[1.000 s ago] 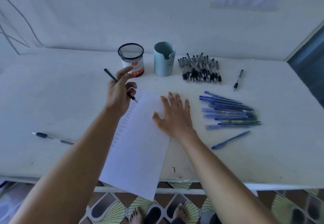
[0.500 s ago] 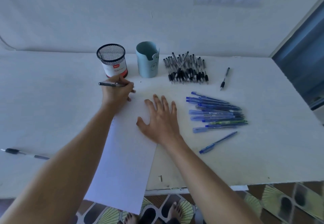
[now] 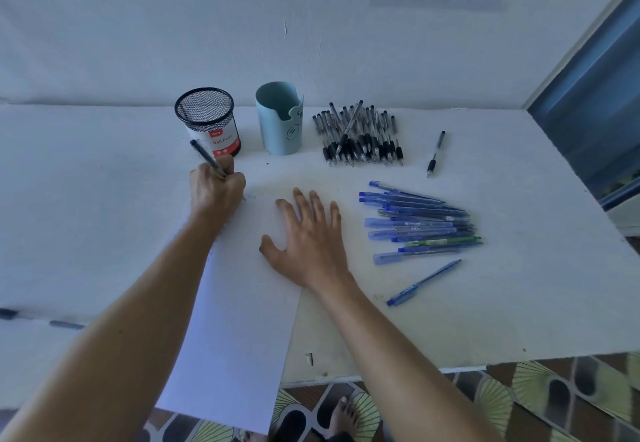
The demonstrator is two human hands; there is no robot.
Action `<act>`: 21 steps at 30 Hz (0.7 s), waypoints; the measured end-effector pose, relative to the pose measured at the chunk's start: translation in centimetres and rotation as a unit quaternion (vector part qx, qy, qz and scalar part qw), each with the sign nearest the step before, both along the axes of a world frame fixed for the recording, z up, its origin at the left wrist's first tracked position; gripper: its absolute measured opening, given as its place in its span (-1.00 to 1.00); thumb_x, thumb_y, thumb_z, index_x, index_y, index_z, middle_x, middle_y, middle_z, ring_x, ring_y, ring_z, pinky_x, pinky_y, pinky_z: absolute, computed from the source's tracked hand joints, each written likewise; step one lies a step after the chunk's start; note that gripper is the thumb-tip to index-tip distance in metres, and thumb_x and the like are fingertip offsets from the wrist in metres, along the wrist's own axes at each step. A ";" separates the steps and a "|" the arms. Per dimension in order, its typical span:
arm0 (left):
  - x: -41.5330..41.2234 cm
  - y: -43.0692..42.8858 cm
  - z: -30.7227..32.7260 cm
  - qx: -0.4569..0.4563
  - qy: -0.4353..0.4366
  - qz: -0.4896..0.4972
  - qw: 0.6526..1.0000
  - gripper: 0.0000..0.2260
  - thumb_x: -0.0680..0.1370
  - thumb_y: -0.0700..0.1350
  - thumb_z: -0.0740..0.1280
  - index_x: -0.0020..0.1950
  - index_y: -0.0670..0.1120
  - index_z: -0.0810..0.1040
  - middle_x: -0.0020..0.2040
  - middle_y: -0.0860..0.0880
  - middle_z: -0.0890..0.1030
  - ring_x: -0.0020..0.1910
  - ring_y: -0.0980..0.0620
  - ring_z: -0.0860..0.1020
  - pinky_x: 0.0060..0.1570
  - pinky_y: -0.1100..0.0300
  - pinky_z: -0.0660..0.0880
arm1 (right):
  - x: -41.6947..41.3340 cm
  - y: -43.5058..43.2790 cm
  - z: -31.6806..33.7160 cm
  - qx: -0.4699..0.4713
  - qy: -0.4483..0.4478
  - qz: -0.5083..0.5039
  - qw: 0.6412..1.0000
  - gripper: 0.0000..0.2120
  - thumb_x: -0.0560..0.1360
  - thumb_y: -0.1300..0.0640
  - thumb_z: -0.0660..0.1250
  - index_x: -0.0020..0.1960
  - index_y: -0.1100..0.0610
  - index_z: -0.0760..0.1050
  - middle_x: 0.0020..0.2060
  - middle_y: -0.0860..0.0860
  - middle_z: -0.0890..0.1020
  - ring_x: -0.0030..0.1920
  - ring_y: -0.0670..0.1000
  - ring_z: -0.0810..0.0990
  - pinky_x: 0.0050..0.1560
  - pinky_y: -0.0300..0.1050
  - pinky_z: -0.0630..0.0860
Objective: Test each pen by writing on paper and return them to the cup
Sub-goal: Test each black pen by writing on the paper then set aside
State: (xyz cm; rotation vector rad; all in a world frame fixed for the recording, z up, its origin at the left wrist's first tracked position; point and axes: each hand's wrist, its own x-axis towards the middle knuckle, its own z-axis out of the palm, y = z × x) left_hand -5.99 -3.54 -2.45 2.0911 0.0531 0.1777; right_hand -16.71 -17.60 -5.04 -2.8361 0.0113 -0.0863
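Observation:
My left hand (image 3: 216,190) grips a black pen (image 3: 206,157) with its tip down at the top left corner of a white sheet of paper (image 3: 239,320). My right hand (image 3: 308,244) lies flat with spread fingers on the sheet's right side, pressing it to the table. Behind my left hand stand a black mesh cup (image 3: 207,121) and a light blue cup (image 3: 280,117). A pile of black pens (image 3: 360,136) lies right of the blue cup. Several blue pens (image 3: 419,223) lie right of my right hand.
A single black pen (image 3: 435,154) lies beyond the black pile and a single blue pen (image 3: 423,282) lies in front of the blue ones. Another dark pen (image 3: 38,318) lies at the far left. The paper hangs over the table's front edge (image 3: 381,370).
My left hand came down from above the table and set the pen tip on the paper's top corner. The right hand stayed flat on the sheet. The view swung to the right.

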 end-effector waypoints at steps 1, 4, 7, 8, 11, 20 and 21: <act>-0.1 0.0 0.1 0.009 0.001 -0.001 1.000 -0.72 0.28 -0.40 0.21 -0.39 -0.11 0.15 -0.40 -0.05 0.17 -0.39 0.04 0.08 -0.56 0.27 0.03 | 0.0 0.0 0.0 -0.001 0.001 0.000 1.000 -0.34 0.51 -0.27 0.13 0.53 -0.02 0.17 0.60 0.07 0.10 0.59 0.15 -0.03 0.53 0.28 -0.16; 0.0 0.0 0.1 0.007 -0.001 0.004 1.000 -0.73 0.28 -0.40 0.21 -0.39 -0.11 0.17 -0.39 -0.05 0.17 -0.41 0.06 0.08 -0.52 0.24 0.03 | 0.0 0.1 0.0 0.000 -0.002 -0.001 1.000 -0.33 0.51 -0.27 0.14 0.53 -0.01 0.18 0.60 0.08 0.11 0.59 0.16 -0.02 0.53 0.28 -0.16; 0.0 0.1 -0.1 0.004 -0.007 -0.004 1.000 -0.75 0.28 -0.40 0.22 -0.37 -0.14 0.17 -0.37 -0.07 0.17 -0.42 0.07 0.07 -0.52 0.26 0.01 | 0.0 0.1 0.0 -0.001 -0.005 -0.003 1.000 -0.34 0.50 -0.27 0.14 0.53 0.00 0.18 0.60 0.08 0.11 0.59 0.16 -0.01 0.53 0.28 -0.16; 0.1 0.2 -0.2 0.000 -0.008 -0.004 1.000 -0.77 0.28 -0.40 0.22 -0.36 -0.16 0.18 -0.36 -0.08 0.18 -0.41 0.08 0.07 -0.50 0.24 0.02 | 0.0 0.0 0.0 -0.002 -0.004 -0.002 1.000 -0.34 0.50 -0.27 0.13 0.53 -0.01 0.18 0.60 0.08 0.11 0.59 0.16 -0.02 0.53 0.28 -0.16; 0.1 0.2 -0.3 -0.005 -0.012 -0.012 1.000 -0.75 0.27 -0.41 0.22 -0.37 -0.15 0.18 -0.38 -0.08 0.19 -0.40 0.08 0.08 -0.50 0.22 0.03 | 0.0 0.1 0.0 0.002 -0.001 -0.001 1.000 -0.34 0.50 -0.27 0.13 0.53 -0.01 0.18 0.60 0.08 0.11 0.59 0.16 -0.02 0.53 0.28 -0.16; -0.1 -0.2 -0.2 0.000 -0.017 -0.016 1.000 -0.80 0.28 -0.42 0.19 -0.34 -0.24 0.17 -0.36 -0.07 0.16 -0.42 0.08 0.07 -0.57 0.31 0.00 | 0.0 0.1 0.0 0.004 -0.003 -0.001 1.000 -0.34 0.50 -0.26 0.13 0.52 0.00 0.18 0.60 0.09 0.11 0.59 0.16 -0.02 0.53 0.28 -0.16; -0.2 -0.2 -0.2 -0.002 -0.016 -0.021 1.000 -0.81 0.28 -0.42 0.19 -0.34 -0.25 0.17 -0.36 -0.07 0.16 -0.42 0.09 0.08 -0.56 0.30 0.02 | 0.0 0.1 0.0 0.005 -0.002 -0.001 1.000 -0.34 0.50 -0.26 0.13 0.52 0.00 0.18 0.60 0.08 0.11 0.59 0.16 -0.02 0.53 0.28 -0.17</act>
